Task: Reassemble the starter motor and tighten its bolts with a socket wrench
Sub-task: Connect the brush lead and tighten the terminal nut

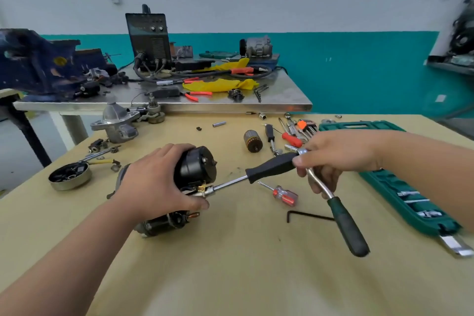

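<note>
STEP: bolt tightening | starter motor centre-left on table, left hand clamped over it | right hand gripping socket wrench, socket at bolt | NEXT: turn handle, brace motor

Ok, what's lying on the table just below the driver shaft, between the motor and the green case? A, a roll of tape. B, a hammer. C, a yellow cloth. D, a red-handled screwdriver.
D: a red-handled screwdriver lies on the table under the driver, right of the motor.
</note>
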